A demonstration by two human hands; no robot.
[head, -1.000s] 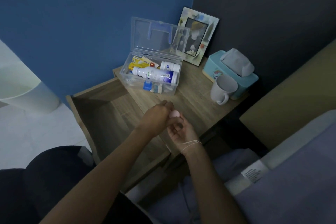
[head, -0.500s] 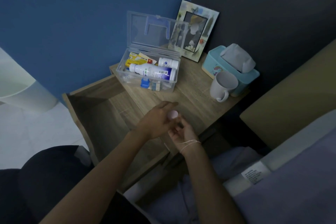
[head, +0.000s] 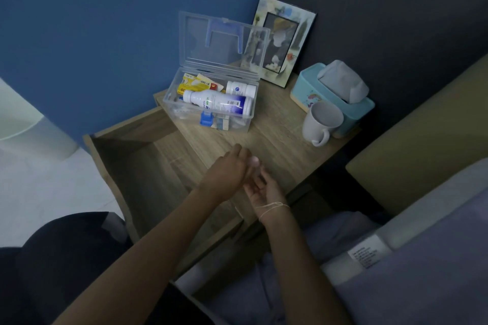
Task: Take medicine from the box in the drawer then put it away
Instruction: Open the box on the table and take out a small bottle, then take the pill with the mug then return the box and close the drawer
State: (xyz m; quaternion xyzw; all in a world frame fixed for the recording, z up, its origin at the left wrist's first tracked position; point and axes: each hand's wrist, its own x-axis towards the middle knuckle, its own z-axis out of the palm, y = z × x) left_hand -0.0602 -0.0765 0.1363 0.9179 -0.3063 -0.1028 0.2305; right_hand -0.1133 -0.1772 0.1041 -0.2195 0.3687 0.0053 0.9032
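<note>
A clear plastic medicine box (head: 176,110) stands on the wooden bedside table with its lid (head: 219,42) raised. In it lie a large white bottle (head: 219,104), a smaller white bottle (head: 241,90) and yellow sachets (head: 195,83). In front of the box, my left hand (head: 227,171) is closed around a small pink-tipped container (head: 254,159) and tips it over my right hand (head: 261,188). My right hand lies palm up with its fingers apart, right under the container. Whether anything lies in the palm is hidden.
The table's drawer (head: 148,166) is pulled out to the left, under my left forearm. A white mug (head: 320,124), a teal tissue box (head: 335,92) and a picture frame (head: 282,39) stand at the back right. A bed edge lies to the right.
Both hands stay together at the same spot over the table's front edge. The left hand has turned a little over the right palm, and my view has shifted slightly.
</note>
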